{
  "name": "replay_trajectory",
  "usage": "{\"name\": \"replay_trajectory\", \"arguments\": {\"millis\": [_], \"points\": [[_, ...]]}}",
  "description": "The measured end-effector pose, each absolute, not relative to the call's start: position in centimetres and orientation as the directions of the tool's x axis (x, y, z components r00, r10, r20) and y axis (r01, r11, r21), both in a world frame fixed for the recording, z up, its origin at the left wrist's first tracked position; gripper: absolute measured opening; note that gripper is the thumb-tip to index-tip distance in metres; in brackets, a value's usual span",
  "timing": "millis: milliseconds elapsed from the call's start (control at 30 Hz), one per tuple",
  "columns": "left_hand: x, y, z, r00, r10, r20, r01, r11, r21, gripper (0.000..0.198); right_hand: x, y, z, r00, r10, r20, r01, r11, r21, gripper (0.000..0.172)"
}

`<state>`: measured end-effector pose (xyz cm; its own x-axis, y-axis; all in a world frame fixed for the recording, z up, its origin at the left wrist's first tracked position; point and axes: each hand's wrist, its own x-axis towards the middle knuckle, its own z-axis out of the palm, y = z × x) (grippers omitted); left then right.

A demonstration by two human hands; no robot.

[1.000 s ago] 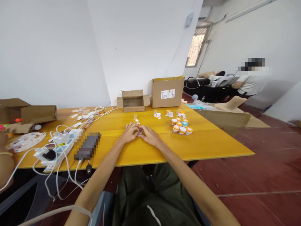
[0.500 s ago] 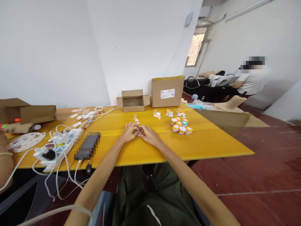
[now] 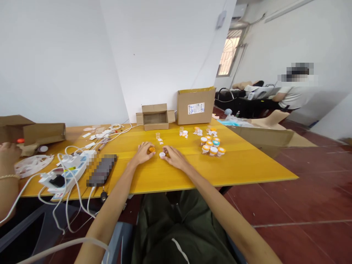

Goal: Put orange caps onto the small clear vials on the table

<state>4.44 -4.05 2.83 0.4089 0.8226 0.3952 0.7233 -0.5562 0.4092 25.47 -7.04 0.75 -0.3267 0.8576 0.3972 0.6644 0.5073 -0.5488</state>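
Low over the yellow table (image 3: 242,172), my left hand (image 3: 144,153) grips a small orange lid (image 3: 152,149) between thumb and fingers. To its right, my right hand (image 3: 173,157) has its thumb and fingers round a small white lid (image 3: 162,155). A gap separates the two hands. Just beyond them stands a small clear cup (image 3: 157,135), with small white pieces (image 3: 160,140) lying in front of it. Several lidded jars (image 3: 213,150) with orange, white and teal tops are grouped to the right.
Behind are a small open carton (image 3: 156,126) and a larger box (image 3: 195,108). Loose white pieces (image 3: 183,134) lie near the larger box. On the left are a power strip (image 3: 74,172), cables, a blurred phone (image 3: 102,170) and another person's hand (image 3: 8,156). A person sits far right.
My hands, together before, have moved apart, and the orange and white lids now show in them. At the far left, the other person's hand has come further into view by the carton.
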Motion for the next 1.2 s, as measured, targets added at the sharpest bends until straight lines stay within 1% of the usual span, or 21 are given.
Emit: {"name": "replay_trajectory", "arguments": {"millis": [133, 200, 367, 467, 600, 733, 867, 1000, 1100, 1200], "points": [[4.3, -3.9, 2.4, 0.414, 0.841, 0.349, 0.743, -0.533, 0.405, 0.023, 25.6, -7.0, 0.7, -0.339, 0.854, 0.395, 0.644, 0.517, -0.564, 0.033], [4.3, -3.8, 2.2, 0.407, 0.845, 0.348, 0.734, -0.529, 0.426, 0.022, 25.6, -7.0, 0.8, -0.332, 0.856, 0.397, 0.637, 0.514, -0.575, 0.034], [4.4, -3.4, 2.0, 0.426, 0.816, 0.390, 0.600, -0.578, 0.553, 0.018, 25.5, -7.1, 0.8, -0.305, 0.857, 0.416, 0.632, 0.509, -0.585, 0.037], [4.6, -3.4, 2.1, 0.399, 0.814, 0.423, 0.509, -0.580, 0.636, 0.019, 25.5, -7.0, 0.6, -0.313, 0.851, 0.422, 0.627, 0.519, -0.581, 0.040], [5.2, -3.4, 2.2, 0.342, 0.846, 0.409, 0.391, -0.524, 0.756, 0.028, 25.5, -6.8, 0.5, -0.311, 0.848, 0.429, 0.610, 0.524, -0.595, 0.041], [6.0, -3.2, 2.3, 0.345, 0.868, 0.357, 0.266, -0.455, 0.850, 0.031, 25.5, -7.0, 0.6, -0.277, 0.860, 0.428, 0.581, 0.505, -0.638, 0.038], [6.5, -3.1, 2.3, 0.320, 0.884, 0.341, 0.202, -0.415, 0.887, 0.034, 25.6, -7.0, 0.6, -0.240, 0.870, 0.431, 0.524, 0.490, -0.696, 0.035], [6.8, -3.1, 2.2, 0.296, 0.895, 0.334, 0.167, -0.392, 0.905, 0.037, 25.8, -6.5, 0.4, -0.199, 0.864, 0.463, 0.416, 0.502, -0.758, 0.031], [7.0, -3.1, 2.1, 0.295, 0.896, 0.333, 0.159, -0.389, 0.907, 0.036, 26.0, -6.1, 0.3, -0.197, 0.860, 0.471, 0.342, 0.510, -0.789, 0.036], [7.2, -3.2, 2.0, 0.294, 0.895, 0.336, 0.156, -0.392, 0.907, 0.034, 26.2, -5.9, 0.2, -0.207, 0.860, 0.467, 0.316, 0.510, -0.800, 0.039]]}}
